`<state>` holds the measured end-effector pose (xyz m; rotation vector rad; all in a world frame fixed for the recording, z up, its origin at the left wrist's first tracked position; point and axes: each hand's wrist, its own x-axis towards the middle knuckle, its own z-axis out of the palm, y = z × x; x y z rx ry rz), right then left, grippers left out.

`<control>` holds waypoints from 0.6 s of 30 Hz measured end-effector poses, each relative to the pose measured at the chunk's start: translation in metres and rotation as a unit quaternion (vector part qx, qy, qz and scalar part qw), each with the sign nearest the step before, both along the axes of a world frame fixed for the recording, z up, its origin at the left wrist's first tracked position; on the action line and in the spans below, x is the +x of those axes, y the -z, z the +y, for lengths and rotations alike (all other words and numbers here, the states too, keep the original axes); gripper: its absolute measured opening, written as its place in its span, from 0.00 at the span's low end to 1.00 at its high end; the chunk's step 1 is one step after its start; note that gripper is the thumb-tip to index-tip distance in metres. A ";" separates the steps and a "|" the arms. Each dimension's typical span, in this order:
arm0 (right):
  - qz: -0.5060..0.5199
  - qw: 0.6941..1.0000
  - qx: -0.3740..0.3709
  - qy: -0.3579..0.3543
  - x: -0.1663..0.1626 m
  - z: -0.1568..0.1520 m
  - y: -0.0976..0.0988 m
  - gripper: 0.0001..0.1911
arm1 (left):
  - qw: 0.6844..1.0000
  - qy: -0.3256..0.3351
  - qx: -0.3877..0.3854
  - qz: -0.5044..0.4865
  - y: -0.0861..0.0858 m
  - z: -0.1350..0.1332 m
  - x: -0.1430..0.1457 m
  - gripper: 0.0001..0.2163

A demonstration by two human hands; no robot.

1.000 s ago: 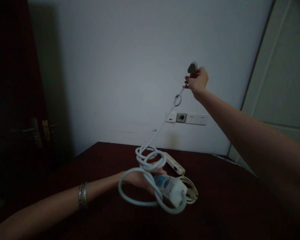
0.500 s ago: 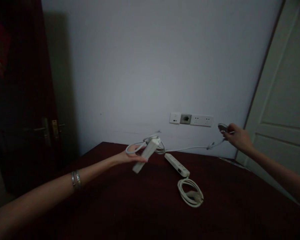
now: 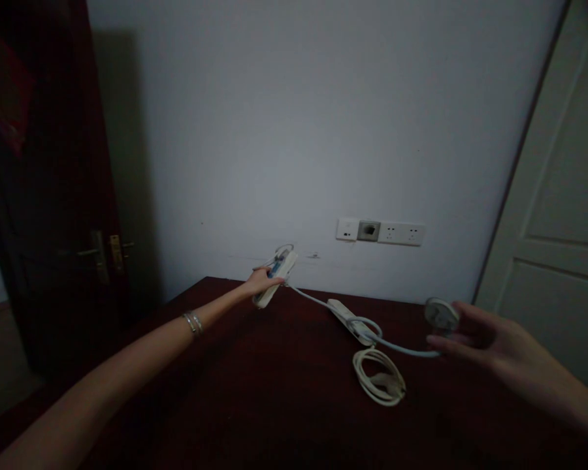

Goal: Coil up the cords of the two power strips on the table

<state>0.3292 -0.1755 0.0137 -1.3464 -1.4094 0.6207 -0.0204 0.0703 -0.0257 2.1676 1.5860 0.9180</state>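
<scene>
My left hand (image 3: 262, 282) is closed around a white power strip (image 3: 283, 269), tilted above the far left part of the table, with some of its cord looped behind it. From there the white cord (image 3: 310, 298) runs right, curls in a loop over a second power strip, and reaches my right hand (image 3: 485, 336). Between thumb and fingers, my right hand grips the plug (image 3: 441, 314) at the cord's end, its round face turned partly toward me. The second power strip (image 3: 343, 313) lies on the table, its own coiled cord (image 3: 372, 378) in front of it.
The dark red table (image 3: 255, 398) stands against the wall. Wall sockets (image 3: 402, 233) sit above its back edge. On the left is a dark door with a handle (image 3: 98, 253); a pale panelled door (image 3: 563, 215) is on the right.
My left hand has moved the power strip farther toward the wall and turned it. My right hand has brought the plug down and nearer to me, and the cord now hangs over the second strip.
</scene>
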 end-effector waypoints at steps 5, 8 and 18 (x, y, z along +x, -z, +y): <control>0.010 0.994 -0.039 -0.099 -0.056 -0.021 -0.041 0.14 | 0.957 0.158 0.123 0.208 0.006 -0.019 0.025 0.20; 0.051 0.991 -0.016 -0.121 -0.075 -0.014 -0.065 0.13 | 0.904 0.209 0.207 0.311 0.013 -0.046 0.048 0.20; 0.253 0.959 0.108 -0.071 -0.033 0.087 -0.106 0.04 | 0.782 0.389 0.377 0.309 0.008 -0.127 0.073 0.21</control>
